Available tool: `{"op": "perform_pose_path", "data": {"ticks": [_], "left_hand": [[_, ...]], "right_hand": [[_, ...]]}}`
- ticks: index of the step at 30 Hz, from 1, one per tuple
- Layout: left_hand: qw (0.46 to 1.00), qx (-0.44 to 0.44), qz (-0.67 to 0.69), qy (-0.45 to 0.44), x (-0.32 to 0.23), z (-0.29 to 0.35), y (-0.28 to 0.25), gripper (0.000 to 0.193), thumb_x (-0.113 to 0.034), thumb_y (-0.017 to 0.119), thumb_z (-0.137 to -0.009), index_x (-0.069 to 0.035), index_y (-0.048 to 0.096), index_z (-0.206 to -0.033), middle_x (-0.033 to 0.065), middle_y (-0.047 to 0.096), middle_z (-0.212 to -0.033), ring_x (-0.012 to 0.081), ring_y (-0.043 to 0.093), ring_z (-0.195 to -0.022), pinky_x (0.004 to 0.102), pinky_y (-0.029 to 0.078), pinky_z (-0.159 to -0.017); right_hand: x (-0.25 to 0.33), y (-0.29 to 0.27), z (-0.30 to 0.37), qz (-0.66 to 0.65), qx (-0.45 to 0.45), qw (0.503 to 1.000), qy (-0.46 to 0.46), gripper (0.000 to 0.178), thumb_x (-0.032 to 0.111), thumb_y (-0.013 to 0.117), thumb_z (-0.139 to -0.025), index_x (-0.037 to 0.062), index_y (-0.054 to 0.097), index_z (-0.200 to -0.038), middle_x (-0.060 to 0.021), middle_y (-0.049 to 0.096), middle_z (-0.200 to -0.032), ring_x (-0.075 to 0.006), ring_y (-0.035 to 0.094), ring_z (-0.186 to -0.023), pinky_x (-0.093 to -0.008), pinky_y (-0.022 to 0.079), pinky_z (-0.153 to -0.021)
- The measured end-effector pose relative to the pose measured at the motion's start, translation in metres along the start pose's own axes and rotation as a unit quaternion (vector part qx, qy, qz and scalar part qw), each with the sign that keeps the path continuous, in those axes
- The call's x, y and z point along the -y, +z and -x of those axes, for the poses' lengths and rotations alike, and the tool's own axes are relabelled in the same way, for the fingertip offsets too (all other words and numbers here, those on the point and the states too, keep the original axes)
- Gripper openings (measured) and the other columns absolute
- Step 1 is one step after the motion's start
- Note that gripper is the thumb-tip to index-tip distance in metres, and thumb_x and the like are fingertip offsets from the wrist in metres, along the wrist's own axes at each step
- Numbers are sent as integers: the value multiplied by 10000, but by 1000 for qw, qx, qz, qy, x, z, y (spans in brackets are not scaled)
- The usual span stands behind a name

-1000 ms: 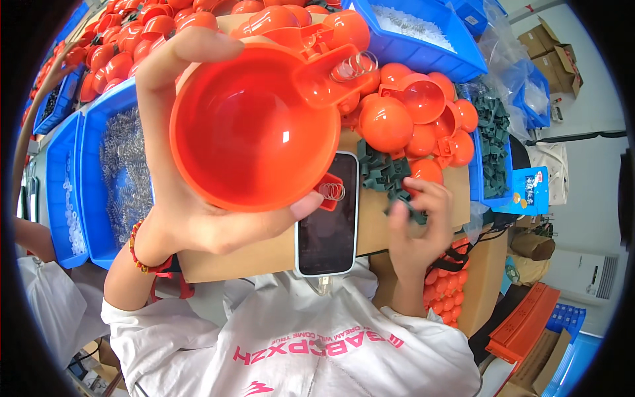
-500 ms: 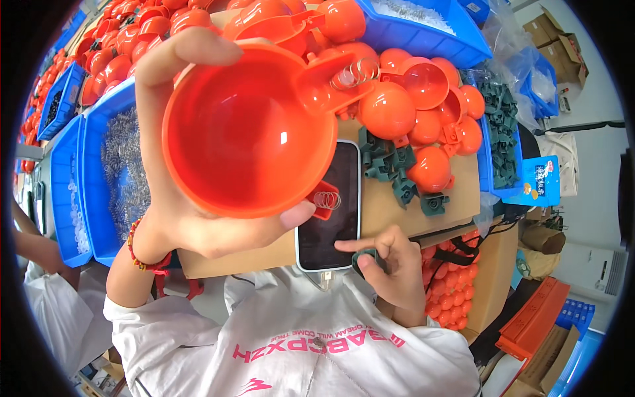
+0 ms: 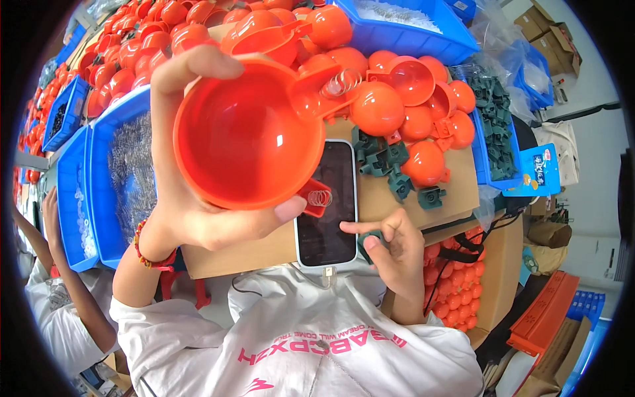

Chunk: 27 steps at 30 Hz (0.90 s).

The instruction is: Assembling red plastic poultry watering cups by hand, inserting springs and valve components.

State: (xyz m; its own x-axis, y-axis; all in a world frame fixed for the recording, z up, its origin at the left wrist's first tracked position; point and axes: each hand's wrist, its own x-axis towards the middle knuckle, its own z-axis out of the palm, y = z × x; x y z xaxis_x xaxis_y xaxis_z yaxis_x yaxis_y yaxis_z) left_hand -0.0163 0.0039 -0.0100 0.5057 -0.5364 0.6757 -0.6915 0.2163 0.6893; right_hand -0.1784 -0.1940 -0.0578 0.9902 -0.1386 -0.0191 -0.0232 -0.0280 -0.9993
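My left hand (image 3: pixel 198 221) is closed around an orange-red plastic cup (image 3: pixel 245 139), its hollow facing up, held above the table. A coil spring (image 3: pixel 342 83) sits at the forked tab on the cup's right side. Below the rim, by my thumb, a second spring (image 3: pixel 319 198) shows on another red tab. My right hand (image 3: pixel 400 258) has its index finger stretched over the lower part of a phone (image 3: pixel 329 241); I cannot tell whether it touches the screen. The other fingers curl around a dark green plastic piece (image 3: pixel 370 243), partly hidden.
Red cups (image 3: pixel 378 109) and loose green pieces (image 3: pixel 398 182) lie right of the phone. Blue bins hold springs (image 3: pixel 129 165), green pieces (image 3: pixel 493 126) and white parts (image 3: pixel 397 14). A carton of red balls (image 3: pixel 460 291) stands lower right. A co-worker's arm (image 3: pixel 76 284) is at left.
The cup looks slightly smaller, farther from the camera, and the whole view has shifted a little. The co-worker's arm at the left is raised more. My right finger stays over the phone.
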Motion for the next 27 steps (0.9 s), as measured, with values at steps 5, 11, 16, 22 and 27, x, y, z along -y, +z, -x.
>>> {"op": "perform_pose_path", "data": {"ticks": [5, 11, 16, 22, 27], "left_hand": [[1000, 4, 12, -2, -1, -4, -3, 910, -355, 790, -529, -87, 237, -1200, 179, 416, -1176, 221, 508, -962, 341, 438, -812], [999, -14, 45, -24, 4, -1, -9, 968, -377, 802, -490, -89, 239, -1222, 168, 426, -1164, 216, 489, -1002, 331, 419, -837], [998, 5, 34, -43, 2, 0, -9, 1028, -399, 795, -462, -69, 248, -1267, 148, 441, -1155, 206, 463, -1066, 317, 385, -881], [993, 8, 28, -110, 1, -1, -6, 1054, -416, 787, -437, -8, 292, -1273, 127, 464, -1137, 200, 468, -1068, 310, 387, -882], [990, 45, 31, -129, -3, -4, -2, 1014, -402, 782, -438, 27, 337, -1243, 118, 492, -1092, 186, 519, -975, 300, 420, -825]], "right_hand": [[5, -2, 0, -95, -71, 993, -1, 175, 59, 512, -851, 61, 339, -872, -227, 618, -840, -65, 489, -481, -153, 389, -421], [-2, -17, 14, -194, -48, 979, 45, 335, 165, 551, -872, 7, 451, -1150, -80, 526, -787, -82, 506, -599, -193, 379, -452], [-5, -18, 28, -412, -83, 896, 142, 441, 314, 488, -900, 31, 421, -1232, -90, 494, -894, -115, 452, -677, -213, 376, -467], [4, -24, 17, -538, -45, 826, 161, 643, 332, 442, -911, 20, 138, -1384, -131, 392, -1169, -169, 461, -891, -264, 423, -562], [9, -27, 9, -487, -32, 865, 120, 635, 178, 467, -896, -35, 107, -1374, -181, 351, -1262, -182, 488, -964, -297, 466, -606]]}}
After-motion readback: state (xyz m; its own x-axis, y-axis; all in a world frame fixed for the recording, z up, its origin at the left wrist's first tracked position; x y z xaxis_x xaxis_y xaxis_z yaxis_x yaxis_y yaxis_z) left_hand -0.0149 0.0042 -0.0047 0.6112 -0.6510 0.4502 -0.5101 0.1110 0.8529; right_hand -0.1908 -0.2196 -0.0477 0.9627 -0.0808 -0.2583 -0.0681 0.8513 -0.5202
